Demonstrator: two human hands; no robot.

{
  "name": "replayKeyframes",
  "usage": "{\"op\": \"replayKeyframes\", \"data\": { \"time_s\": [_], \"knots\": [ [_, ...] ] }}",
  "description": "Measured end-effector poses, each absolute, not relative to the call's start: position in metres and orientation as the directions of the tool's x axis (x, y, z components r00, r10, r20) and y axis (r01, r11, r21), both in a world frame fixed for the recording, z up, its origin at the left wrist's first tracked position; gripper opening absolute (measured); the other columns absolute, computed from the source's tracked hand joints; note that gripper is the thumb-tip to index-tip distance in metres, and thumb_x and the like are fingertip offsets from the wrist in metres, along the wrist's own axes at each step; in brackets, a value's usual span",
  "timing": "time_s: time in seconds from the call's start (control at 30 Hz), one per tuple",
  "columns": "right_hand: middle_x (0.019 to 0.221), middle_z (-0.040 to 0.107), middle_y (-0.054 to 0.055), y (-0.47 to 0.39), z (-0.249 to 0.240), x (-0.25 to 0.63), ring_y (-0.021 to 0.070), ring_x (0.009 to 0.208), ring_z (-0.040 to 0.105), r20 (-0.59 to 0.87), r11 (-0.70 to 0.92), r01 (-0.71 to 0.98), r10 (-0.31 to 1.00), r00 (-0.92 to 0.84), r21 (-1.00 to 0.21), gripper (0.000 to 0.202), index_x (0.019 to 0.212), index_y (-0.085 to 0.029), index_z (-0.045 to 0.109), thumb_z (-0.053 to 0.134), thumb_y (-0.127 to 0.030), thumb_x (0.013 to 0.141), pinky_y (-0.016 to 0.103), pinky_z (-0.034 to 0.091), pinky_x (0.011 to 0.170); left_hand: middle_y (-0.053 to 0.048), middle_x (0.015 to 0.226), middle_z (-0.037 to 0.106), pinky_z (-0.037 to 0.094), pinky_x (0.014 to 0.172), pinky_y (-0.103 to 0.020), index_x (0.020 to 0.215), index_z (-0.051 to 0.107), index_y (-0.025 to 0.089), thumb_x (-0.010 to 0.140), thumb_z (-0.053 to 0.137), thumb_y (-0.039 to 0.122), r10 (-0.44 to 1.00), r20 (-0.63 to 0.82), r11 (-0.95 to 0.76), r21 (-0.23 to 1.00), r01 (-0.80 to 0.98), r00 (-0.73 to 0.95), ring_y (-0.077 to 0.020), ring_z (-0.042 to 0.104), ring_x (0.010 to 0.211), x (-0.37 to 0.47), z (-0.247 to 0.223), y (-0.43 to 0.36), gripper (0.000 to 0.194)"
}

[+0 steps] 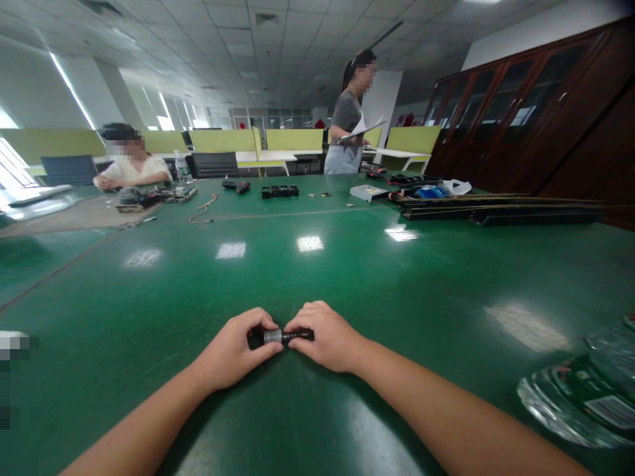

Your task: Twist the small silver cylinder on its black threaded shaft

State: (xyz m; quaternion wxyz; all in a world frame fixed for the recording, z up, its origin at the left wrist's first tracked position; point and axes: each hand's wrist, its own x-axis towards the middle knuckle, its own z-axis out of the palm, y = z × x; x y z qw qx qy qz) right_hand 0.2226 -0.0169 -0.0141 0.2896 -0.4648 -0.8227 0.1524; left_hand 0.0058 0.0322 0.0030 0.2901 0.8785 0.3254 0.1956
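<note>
Just above the green tabletop (pixel 307 284), both hands meet at a small metal part with a silver cylinder (pixel 272 336) at one end. My left hand (pixel 231 350) pinches this cylinder between thumb and fingers. From it a dark, ridged shaft (pixel 292 336) extends to the right, and my right hand (pixel 331 338) is closed around that end with thumb and fingertips. The part lies level between the two hands. Its exact kind is too small to make out, and the fingers hide some of it.
A large clear water bottle (pixel 585 396) lies at the right edge. Across the far side are a black block-shaped part (pixel 280 191), a cord (pixel 201 211), a white box (pixel 368 192) and long black rails (pixel 496 210). One person sits far left; another stands holding papers.
</note>
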Motion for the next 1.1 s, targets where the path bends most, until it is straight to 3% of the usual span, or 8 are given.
{"op": "replayKeyframes", "data": {
  "time_s": [1.1],
  "knots": [
    [0.081, 0.069, 0.0, -0.0172, -0.013, 0.2245, 0.0163, 0.081, 0.058, 0.343, 0.515, 0.663, 0.857, -0.385, -0.543, 0.012, 0.09, -0.02, 0.071, 0.071, -0.018, 0.078, 0.031, 0.04, 0.081, -0.002, 0.09, 0.066, 0.045, 0.074, -0.029, 0.089, 0.061, 0.019, 0.084, 0.066, 0.032, 0.686, 0.152, -0.625, 0.624, 0.469, 0.712, -0.0187, 0.06, 0.083, 0.0041, 0.0035, 0.0318, 0.015]
  ]
}}
